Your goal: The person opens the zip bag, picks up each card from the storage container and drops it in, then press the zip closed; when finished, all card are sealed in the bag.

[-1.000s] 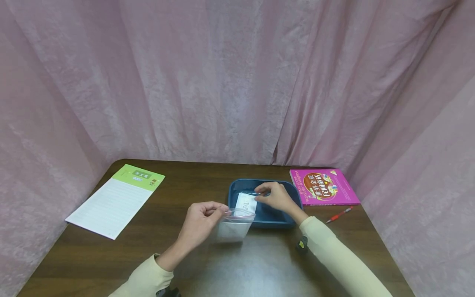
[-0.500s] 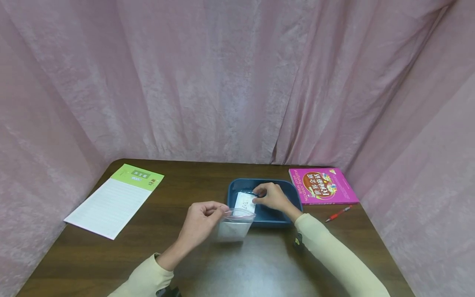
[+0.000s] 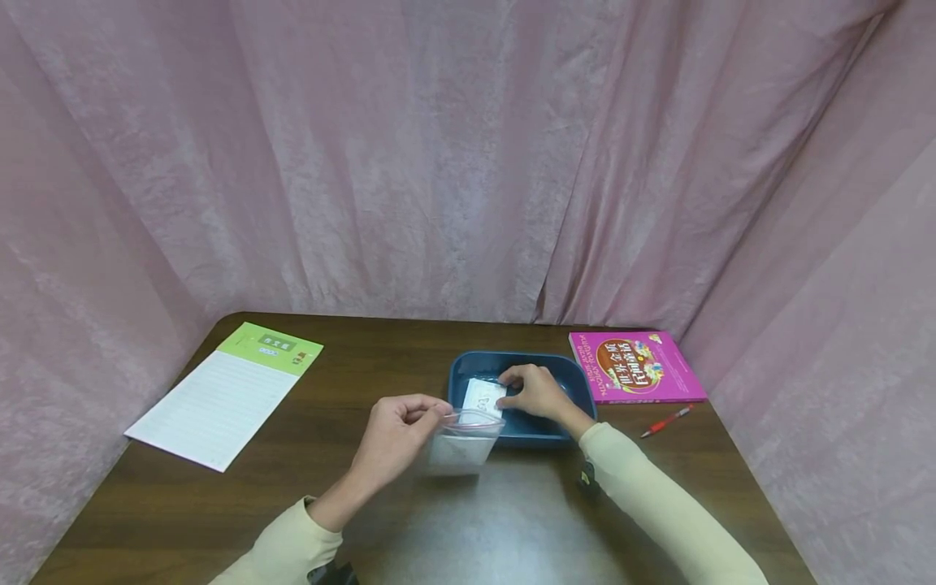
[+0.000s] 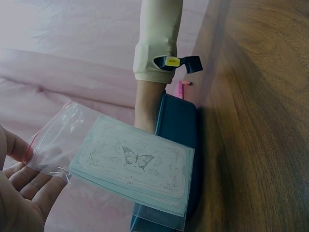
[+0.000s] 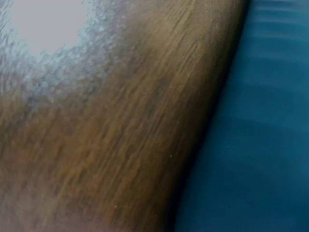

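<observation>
My left hand point(image 3: 398, 431) pinches the top edge of a clear zip bag point(image 3: 462, 443) above the table, just in front of the blue tray point(image 3: 578, 388). In the left wrist view the zip bag point(image 4: 120, 164) holds pale cards with a butterfly print point(image 4: 137, 158). My right hand point(image 3: 532, 388) reaches into the blue tray and pinches a white card point(image 3: 483, 396) with writing on it, held close to the bag's mouth. The right wrist view shows only the table top and the tray's blue wall point(image 5: 256, 135).
A lined notepad with a green header point(image 3: 227, 392) lies at the left of the brown table point(image 3: 512, 528). A pink book point(image 3: 634, 366) and a red pen point(image 3: 667, 421) lie at the right. Pink curtains surround the table on three sides.
My right hand with the white card has shifted slightly left and down, nearer the bag's mouth. My left hand and the bag have stayed put.
</observation>
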